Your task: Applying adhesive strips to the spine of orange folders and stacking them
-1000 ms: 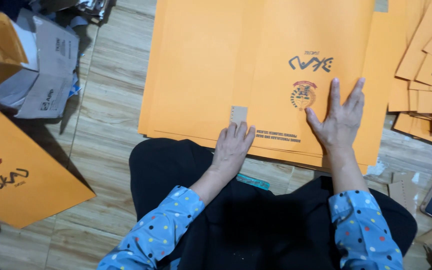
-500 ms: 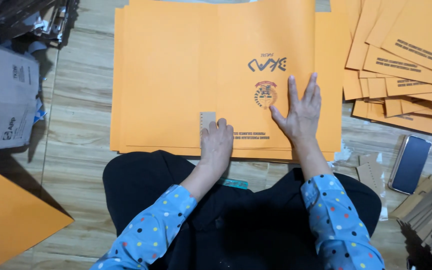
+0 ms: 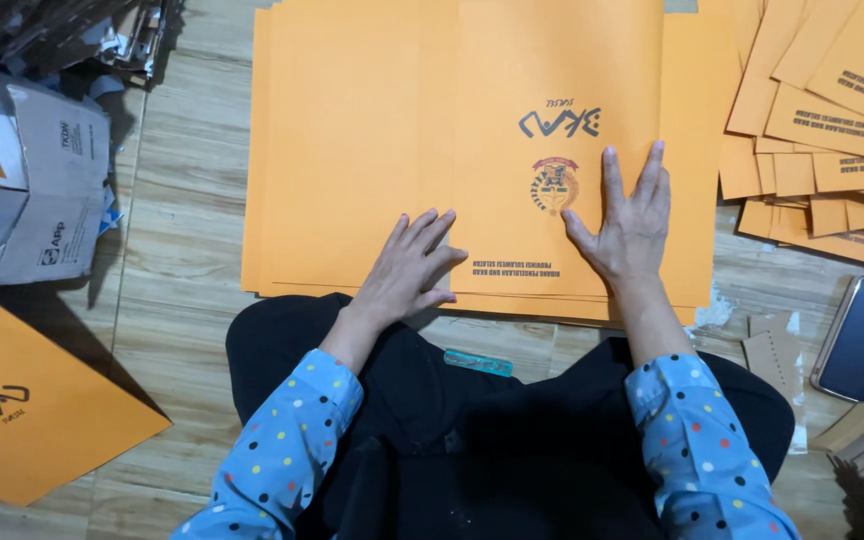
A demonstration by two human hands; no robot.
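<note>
A stack of large orange paper sheets (image 3: 352, 150) lies on the wooden floor in front of me, the top one folded over with a black and red emblem printed on it. My left hand (image 3: 407, 265) rests flat on the near edge of the stack, fingers spread. My right hand (image 3: 627, 225) presses flat on the folded sheet just right of the emblem, fingers spread. Neither hand holds anything. A small teal strip (image 3: 477, 362) lies on the floor by my lap.
More orange printed sheets (image 3: 832, 120) are fanned out at the right. A dark phone (image 3: 860, 338) and cardboard scraps lie at the right. Another orange sheet (image 3: 32, 420) sits at the lower left, with grey paper wrappers (image 3: 47, 190) at the left.
The view has shifted, so the stack sits more to the left and centre. My left hand has spread its fingers and slid slightly right along the near edge; the small grey tab it pressed is hidden.
</note>
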